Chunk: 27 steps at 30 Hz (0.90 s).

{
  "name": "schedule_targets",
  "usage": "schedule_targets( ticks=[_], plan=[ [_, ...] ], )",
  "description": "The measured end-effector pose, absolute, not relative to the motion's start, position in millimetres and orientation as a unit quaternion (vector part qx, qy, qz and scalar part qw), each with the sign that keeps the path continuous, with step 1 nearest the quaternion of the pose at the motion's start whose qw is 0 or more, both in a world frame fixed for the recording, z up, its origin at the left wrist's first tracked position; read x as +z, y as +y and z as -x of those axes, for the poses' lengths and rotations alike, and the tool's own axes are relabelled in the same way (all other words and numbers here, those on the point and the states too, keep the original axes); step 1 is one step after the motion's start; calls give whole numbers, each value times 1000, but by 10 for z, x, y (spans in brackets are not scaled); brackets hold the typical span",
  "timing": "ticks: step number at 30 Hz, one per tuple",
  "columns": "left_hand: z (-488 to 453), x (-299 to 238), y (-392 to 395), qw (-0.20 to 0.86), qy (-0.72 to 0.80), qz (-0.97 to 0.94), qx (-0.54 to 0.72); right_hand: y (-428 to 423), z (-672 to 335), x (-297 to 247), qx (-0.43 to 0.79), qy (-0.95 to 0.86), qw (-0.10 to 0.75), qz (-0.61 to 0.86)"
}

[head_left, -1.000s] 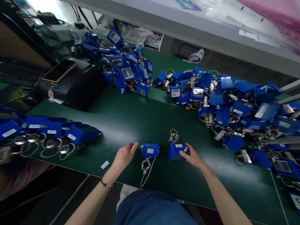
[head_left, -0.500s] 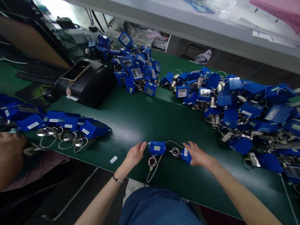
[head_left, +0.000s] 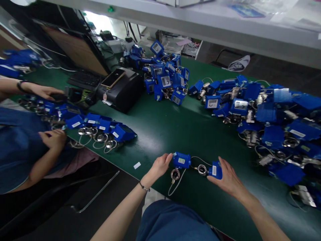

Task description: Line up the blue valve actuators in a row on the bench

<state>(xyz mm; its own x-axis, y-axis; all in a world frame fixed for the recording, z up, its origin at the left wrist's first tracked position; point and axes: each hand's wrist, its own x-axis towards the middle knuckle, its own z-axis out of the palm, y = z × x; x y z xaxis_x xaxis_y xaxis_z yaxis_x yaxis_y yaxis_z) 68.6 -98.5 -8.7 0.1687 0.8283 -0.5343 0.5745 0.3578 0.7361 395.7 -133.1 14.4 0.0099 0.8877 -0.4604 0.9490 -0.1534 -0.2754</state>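
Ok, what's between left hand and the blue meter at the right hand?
In the head view, left hand to right meter: another blue meter, then the right meter's metal ring and thin cable.

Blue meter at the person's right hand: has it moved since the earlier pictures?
Yes: against the near edge of the green table, the blue meter has turned; its metal ring, first on the far side, now lies left.

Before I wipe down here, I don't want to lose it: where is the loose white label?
In the head view, the loose white label lies left of the left hand, near the front edge of the green table.
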Motion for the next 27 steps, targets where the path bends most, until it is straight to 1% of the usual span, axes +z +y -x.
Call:
schedule_targets(
  ticks=[2,7,11,15,17,18,20,22,25,27],
  plan=[
    [-686,-84,-1005,527,631,-556,122,-1349,-3935,70,-260,616,51,-742],
    [-713,-85,-1019,523,626,-567,115,-1324,-3789,-8,-237,543,80,-802],
    [-707,-84,-988,511,620,-586,109,-1213,-3750,75,-233,591,98,-766],
    [-679,-22,-978,478,620,-612,113,-1121,-3762,150,-246,687,117,-674],
    [-742,29,-978,427,615,-651,125,-1090,-3740,138,-256,715,121,-640],
    [-810,50,-976,381,600,-692,129,-1078,-3720,122,-256,720,123,-633],
    [-1018,68,-962,276,539,-786,127,-1059,-3679,86,-249,722,124,-634],
    [-1272,41,-932,213,473,-847,115,-1049,-3653,60,-243,719,125,-639],
    [-1536,-62,-866,219,455,-857,104,-1062,-3670,51,-251,716,115,-641],
    [-1517,-133,-829,228,459,-853,105,-1093,-3710,46,-263,707,96,-650]
  ],
)
